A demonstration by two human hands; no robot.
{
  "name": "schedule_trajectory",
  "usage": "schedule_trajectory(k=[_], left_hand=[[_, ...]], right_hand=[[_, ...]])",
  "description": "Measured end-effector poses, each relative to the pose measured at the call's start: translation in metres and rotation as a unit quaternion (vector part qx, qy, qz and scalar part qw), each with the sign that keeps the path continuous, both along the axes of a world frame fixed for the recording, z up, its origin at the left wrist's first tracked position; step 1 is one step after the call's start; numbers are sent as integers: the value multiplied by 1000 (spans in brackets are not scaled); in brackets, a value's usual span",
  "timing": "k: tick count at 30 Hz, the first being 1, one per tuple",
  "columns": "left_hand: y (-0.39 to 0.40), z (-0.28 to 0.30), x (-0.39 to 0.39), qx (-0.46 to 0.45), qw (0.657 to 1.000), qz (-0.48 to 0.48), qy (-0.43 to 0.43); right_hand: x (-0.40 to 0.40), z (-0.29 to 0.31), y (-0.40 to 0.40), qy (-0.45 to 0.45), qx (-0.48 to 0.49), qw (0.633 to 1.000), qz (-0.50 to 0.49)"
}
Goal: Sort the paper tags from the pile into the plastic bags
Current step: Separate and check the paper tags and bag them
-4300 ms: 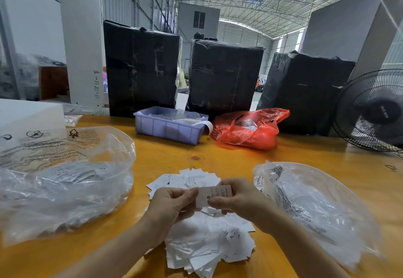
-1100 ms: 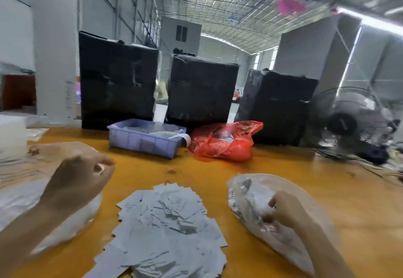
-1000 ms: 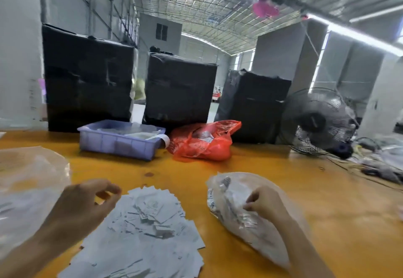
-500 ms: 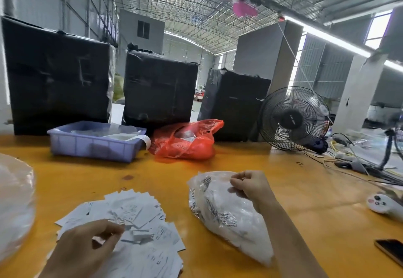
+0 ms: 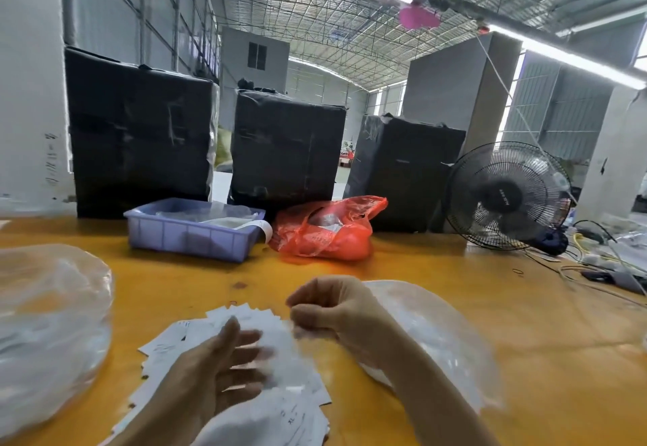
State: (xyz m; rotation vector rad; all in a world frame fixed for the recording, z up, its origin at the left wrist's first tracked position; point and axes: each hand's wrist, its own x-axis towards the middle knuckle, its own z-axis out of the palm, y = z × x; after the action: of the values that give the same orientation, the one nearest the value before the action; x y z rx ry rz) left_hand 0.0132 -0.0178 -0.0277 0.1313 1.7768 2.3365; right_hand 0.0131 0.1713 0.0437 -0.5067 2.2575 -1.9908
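Loose pile of small white paper tags (image 5: 245, 368): light, thin, slippery; I am judging edge-pinching best; left hand (image 5: 210, 375) hovering spread, right hand (image 5: 336, 309) curled, contents indiscernible.

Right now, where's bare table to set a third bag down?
Best patch: the bare orange table right of the right clear bag, short of the fan and cables. A narrower strip runs between the blue tray and the tag pile. Crowded: front centre, where both hands, left and right, work between the bags.
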Motion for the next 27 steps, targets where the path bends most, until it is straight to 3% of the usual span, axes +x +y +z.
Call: schedule_trajectory(k=[3,6,14,17,20,22,27], left_hand=[[-5,2,4,-40,997,-59,24],[-12,-3,4,-103,994,-32,11],[-19,-11,-6,-109,993,48,2],[-22,-13,-13,-80,989,124,5],[-31,-14,-21,-40,983,176,0],[-38,-16,-26,-29,980,197,-1],[-48,-25,-36,-42,974,221,1]], right_hand=[[-2,-20,-29,33,59,998,17],[-6,-33,-38,63,89,994,-24],[-13,-53,-47,87,62,989,-106],[-19,-66,-46,175,220,945,-167],[-23,-86,-46,198,425,879,-80],[-21,-92,-50,225,440,868,-42],[-22,-93,-47,282,431,855,-63]])
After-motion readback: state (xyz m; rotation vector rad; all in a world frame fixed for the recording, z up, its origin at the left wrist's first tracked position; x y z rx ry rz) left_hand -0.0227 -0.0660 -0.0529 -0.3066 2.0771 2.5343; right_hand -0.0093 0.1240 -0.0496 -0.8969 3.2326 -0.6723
